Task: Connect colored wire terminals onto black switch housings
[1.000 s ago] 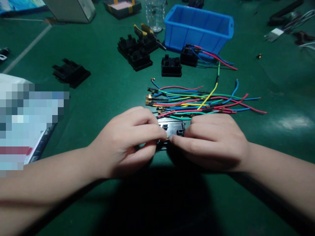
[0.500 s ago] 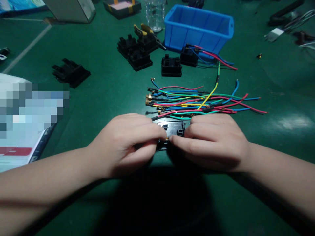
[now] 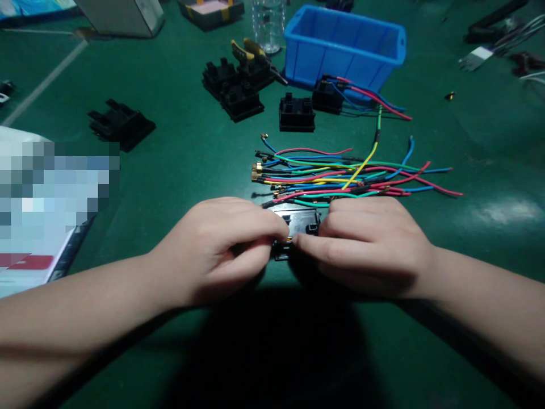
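Between my hands a black plastic socket housing [image 3: 301,218] lies on the green table, with slots and a small raised post on its face. My left hand [image 3: 225,244] is closed on its left side, the index fingertip pressing near a small brass piece [image 3: 289,239]. From the other side my right hand [image 3: 374,244] grips the housing, its index fingertip touching beside the same brass piece. The lower fingers of both hands are hidden beneath. Just beyond lies a bundle of coloured wires [image 3: 323,181] with brass terminals, in red, blue, green and yellow.
A blue bin [image 3: 336,54] stands at the back, with several black housings [image 3: 297,115] before it. Yellow-handled pliers [image 3: 251,52] rest on some of them. A clear bottle [image 3: 268,28] is behind. Another housing [image 3: 121,126] lies left, near a blurred-out object [image 3: 46,210].
My left thumb and index finger have shifted slightly, widening the gap between them. The right hand stays in place on the housing.
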Tool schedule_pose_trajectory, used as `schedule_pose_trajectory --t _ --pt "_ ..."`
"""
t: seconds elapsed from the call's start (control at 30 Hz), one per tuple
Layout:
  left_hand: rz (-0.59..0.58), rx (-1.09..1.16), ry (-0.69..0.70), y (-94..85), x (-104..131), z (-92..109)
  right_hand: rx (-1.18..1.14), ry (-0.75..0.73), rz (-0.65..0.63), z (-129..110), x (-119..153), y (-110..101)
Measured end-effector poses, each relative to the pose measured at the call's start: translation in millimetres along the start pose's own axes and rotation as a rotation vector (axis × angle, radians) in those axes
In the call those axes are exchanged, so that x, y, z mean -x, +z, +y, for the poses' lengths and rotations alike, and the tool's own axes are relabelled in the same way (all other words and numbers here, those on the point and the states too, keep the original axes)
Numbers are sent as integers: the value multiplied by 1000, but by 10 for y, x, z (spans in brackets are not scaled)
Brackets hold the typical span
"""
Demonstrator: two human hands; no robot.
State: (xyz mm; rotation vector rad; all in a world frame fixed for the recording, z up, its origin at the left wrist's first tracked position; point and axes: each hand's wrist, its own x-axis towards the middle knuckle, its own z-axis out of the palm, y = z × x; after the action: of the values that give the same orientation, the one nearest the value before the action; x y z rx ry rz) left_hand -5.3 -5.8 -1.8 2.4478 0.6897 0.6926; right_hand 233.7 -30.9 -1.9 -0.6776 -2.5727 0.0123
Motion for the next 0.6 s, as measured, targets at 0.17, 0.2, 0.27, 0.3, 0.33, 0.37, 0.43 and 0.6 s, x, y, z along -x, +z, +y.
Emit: schedule_pose_trajectory --t 0.17,0.2,0.27,0.3,0.33,0.37,0.43,0.6 --pt "14 17 5 8 2 0 -3 10 2 -7 4 3" --pt "13 19 2 9 2 1 -2 14 2 -10 7 5" --pt "12 26 -15 11 1 2 -4 29 11 -16 11 9" --pt "11 28 -27 13 1 3 -8 35 10 -19 13 11" --pt "10 31 -38 15 2 4 -12 41 7 -22 14 13" --pt "12 34 -48 17 3 5 -14 45 -1 -24 15 14" --pt "16 46 -67 21 7 7 -17 49 -12 -28 16 14" --pt "7 61 -112 23 8 22 -10 51 -16 -30 15 14"
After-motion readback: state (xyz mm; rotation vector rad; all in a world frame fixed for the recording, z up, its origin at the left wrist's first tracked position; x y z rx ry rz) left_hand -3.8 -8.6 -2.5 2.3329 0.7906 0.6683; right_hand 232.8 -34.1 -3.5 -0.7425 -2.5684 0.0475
